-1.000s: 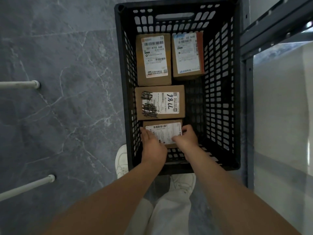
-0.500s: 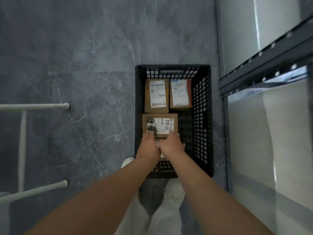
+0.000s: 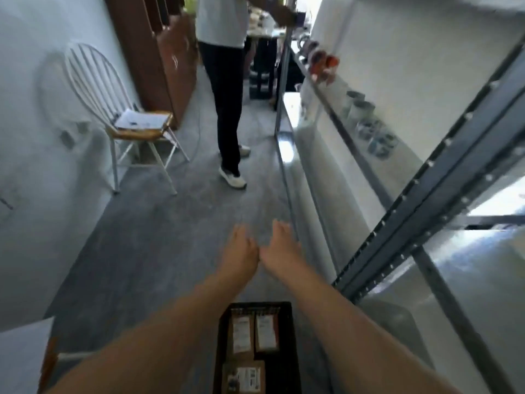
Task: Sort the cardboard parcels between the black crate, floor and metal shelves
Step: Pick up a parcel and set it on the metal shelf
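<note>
Right of the left hand (image 3: 238, 248) and right hand (image 3: 279, 245), their grip impossible to tell, rise perforated grey metal shelves (image 3: 420, 209); ahead-left stands a white spindle-back chair (image 3: 136, 133).

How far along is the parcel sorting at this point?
Done: nothing visible yet; no parcel shows on the shelves or the floor. In hand: the left hand and right hand reach forward side by side; whether they hold a parcel is hidden. Left: at least three parcels lie in the crate.
</note>
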Demonstrator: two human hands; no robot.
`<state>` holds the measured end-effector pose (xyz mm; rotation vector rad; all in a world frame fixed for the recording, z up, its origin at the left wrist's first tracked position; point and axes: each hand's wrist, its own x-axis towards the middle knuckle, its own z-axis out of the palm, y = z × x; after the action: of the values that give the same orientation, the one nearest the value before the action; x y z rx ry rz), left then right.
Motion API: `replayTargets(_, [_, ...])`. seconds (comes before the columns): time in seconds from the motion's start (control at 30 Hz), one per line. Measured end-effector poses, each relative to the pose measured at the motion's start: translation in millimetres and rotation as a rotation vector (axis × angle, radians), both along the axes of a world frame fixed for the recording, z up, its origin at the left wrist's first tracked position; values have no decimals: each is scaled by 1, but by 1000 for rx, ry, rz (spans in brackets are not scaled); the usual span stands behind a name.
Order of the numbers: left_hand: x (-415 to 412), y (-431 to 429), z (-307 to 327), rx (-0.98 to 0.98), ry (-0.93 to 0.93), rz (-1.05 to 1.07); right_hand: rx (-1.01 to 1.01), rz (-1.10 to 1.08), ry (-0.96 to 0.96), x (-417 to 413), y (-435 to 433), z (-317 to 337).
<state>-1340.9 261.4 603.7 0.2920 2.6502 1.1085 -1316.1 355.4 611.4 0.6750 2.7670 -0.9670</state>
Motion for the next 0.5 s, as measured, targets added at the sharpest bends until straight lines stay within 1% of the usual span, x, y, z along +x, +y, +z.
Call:
replayTargets(0.1, [-13,4,113,27,209,22,172,9,189,6,23,126])
replayTargets(0.17, [-18,7,181,32,373,32,271,-2,298,13,36,198])
replayTargets(0.27, [-11,13,273,-5,693,77,415,-41,465,27,51,287])
replayTargets(0.33, [-1,23,321,26,839,61,533,-59,557,38,64,336])
replayTargets(0.37, [3,29,339,51,880,48,588,-63,574,43,70,356])
replayTargets(0.43, [9,45,367,104,903,41,647,-71,573,57,82,385])
replayTargets(0.5, [17,62,382,135,919,25,685,-74,555,74,92,401])
